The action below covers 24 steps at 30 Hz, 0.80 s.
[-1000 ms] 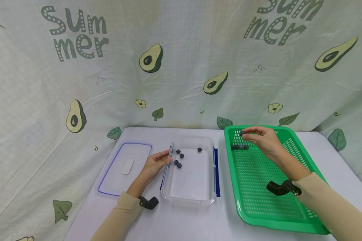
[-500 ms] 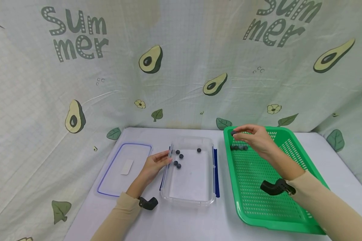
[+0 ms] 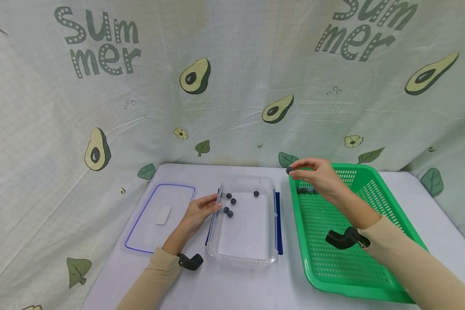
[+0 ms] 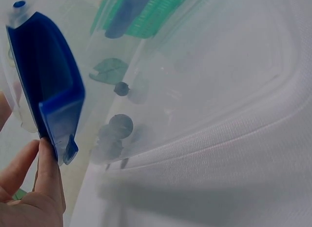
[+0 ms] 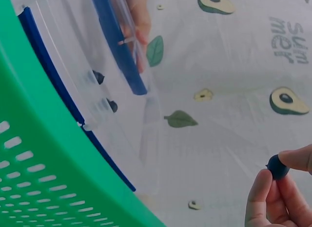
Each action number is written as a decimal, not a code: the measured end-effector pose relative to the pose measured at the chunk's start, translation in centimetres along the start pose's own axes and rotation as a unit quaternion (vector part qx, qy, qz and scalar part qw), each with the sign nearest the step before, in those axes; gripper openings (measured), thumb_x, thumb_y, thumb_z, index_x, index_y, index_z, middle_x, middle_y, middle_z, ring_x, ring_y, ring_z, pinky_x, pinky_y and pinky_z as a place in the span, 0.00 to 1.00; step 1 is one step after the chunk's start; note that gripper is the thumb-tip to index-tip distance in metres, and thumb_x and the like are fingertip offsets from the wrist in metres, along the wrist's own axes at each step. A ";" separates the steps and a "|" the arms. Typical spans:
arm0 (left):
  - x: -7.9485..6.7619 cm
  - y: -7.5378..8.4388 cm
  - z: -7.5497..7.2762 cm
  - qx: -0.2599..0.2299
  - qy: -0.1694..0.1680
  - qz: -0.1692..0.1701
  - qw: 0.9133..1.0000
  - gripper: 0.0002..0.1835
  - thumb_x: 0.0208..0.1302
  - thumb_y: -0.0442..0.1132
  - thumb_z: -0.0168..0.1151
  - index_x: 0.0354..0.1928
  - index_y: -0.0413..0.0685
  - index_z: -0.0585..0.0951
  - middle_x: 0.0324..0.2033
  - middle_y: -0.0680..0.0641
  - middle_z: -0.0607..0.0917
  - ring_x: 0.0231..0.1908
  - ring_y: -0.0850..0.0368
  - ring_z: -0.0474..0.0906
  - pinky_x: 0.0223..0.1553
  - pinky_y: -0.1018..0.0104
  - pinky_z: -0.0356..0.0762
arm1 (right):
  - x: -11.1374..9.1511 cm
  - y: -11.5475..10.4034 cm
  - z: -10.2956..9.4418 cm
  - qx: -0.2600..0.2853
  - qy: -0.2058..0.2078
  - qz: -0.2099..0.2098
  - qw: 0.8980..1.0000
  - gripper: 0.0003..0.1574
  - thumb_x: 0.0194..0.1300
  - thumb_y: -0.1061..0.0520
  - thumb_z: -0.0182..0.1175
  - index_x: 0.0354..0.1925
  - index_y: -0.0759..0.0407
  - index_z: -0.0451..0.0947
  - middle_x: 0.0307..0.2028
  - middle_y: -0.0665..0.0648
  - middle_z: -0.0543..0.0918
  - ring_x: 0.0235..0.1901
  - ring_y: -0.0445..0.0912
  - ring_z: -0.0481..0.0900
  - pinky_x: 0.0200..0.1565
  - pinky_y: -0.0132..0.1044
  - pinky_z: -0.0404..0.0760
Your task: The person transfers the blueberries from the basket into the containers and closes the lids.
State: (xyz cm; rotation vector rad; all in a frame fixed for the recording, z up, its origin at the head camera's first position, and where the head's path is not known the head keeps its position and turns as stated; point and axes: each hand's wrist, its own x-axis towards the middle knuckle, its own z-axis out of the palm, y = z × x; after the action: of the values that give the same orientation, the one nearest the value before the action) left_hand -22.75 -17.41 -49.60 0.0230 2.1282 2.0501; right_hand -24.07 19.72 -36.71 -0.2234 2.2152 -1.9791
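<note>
Between thumb and fingertips my right hand (image 3: 317, 177) pinches a blueberry (image 5: 278, 167), held above the left far edge of the green basket (image 3: 308, 258). More blueberries (image 3: 311, 190) lie in a short row inside that basket, partly covered by the hand in the head view. My left hand (image 3: 199, 212) touches the left side of a clear plastic container (image 3: 242, 260), fingers along its wall by the blue latch flap (image 4: 63, 105). Several blueberries (image 3: 233, 201) are scattered on the container's floor, most of them near its left side.
A clear lid (image 3: 143, 232) with a blue rim and a white label (image 3: 164, 214) lies left of the container. Another blue flap (image 3: 279, 224) hangs along the container's right side, facing the basket. Behind the white table (image 3: 252, 288) hangs a printed curtain (image 3: 232, 112).
My right hand has moved left with the blueberry, from over the basket to its left rim. The left hand stays on the container's side.
</note>
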 end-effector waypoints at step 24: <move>0.0 0.0 0.0 -0.008 0.000 -0.001 1.000 0.29 0.62 0.34 0.71 0.64 0.34 0.75 0.60 0.35 0.78 0.55 0.54 0.77 0.51 0.74 0.77 | 2.7 -0.9 4.8 0.015 -0.031 -0.020 0.999 0.15 0.60 0.67 0.68 0.45 0.71 0.79 0.35 0.52 0.85 0.34 0.48 0.84 0.52 0.37 0.79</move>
State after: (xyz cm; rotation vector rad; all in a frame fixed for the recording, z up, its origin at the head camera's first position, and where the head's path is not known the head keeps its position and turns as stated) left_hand -22.77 -17.39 -49.59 0.0172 2.1120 2.0649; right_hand -25.68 14.42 -36.43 -0.3236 2.1587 -1.9947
